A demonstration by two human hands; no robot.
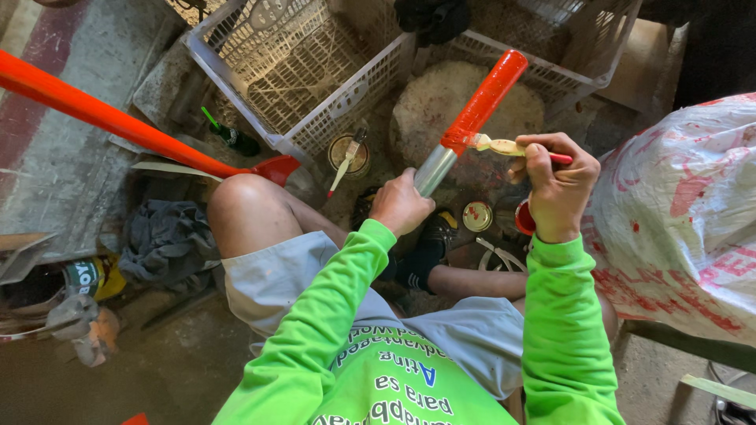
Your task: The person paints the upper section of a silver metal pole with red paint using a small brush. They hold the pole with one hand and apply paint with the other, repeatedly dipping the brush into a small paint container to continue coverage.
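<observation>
Both hands are closed: the left hand (400, 206) grips the metal pipe (471, 122) at its bare end, the right hand (555, 189) pinches a paintbrush (504, 146) at the orange edge; steady, even strokes suit.

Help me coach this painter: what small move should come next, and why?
Probably draw the brush down the pipe toward the left hand. The upper part is already red, the stretch above that hand is bare metal, and the right hand has the bristles right at the paint's edge.

Paintbrush (504, 146) against half-red pipe (471, 123)
</observation>
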